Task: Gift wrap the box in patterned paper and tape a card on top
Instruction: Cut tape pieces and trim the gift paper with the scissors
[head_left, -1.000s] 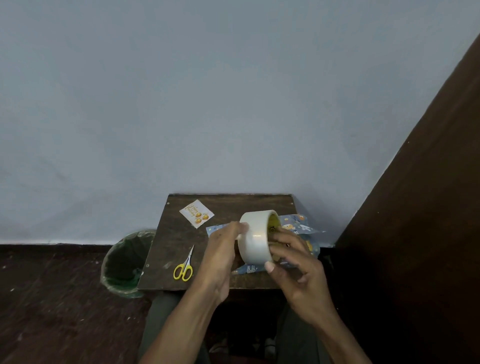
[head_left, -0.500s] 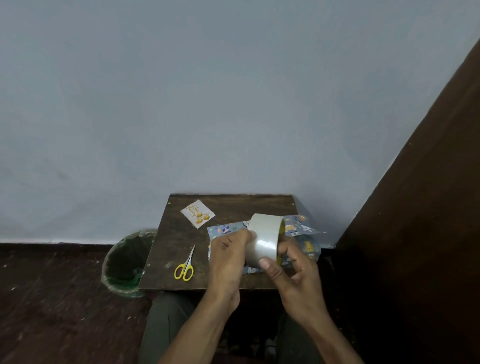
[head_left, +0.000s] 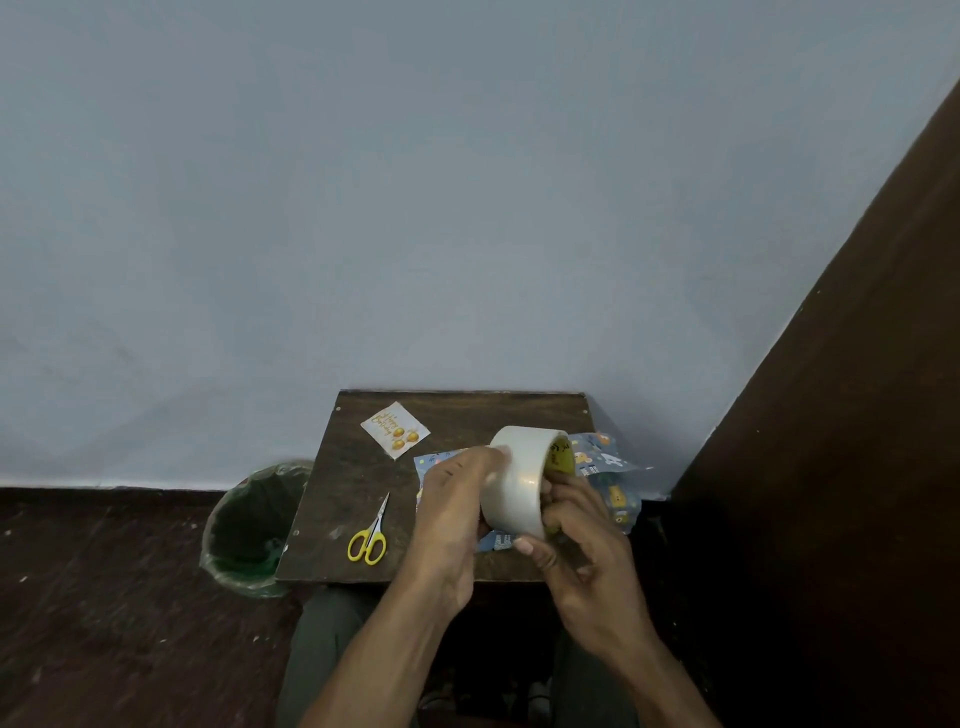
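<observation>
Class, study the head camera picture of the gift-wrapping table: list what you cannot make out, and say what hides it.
- The box: head view, hidden behind both hands and the tape roll; only patterned paper shows.
- The tape's loose end: covered by the left hand and right hand.
- Small lettering on the card: too small to read surely.
- Bin contents: too dark.

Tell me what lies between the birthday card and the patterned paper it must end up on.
On the dark wooden table, only bare surface separates the white birthday card from the blue patterned paper; above the paper, both hands hold the clear tape roll.
</observation>
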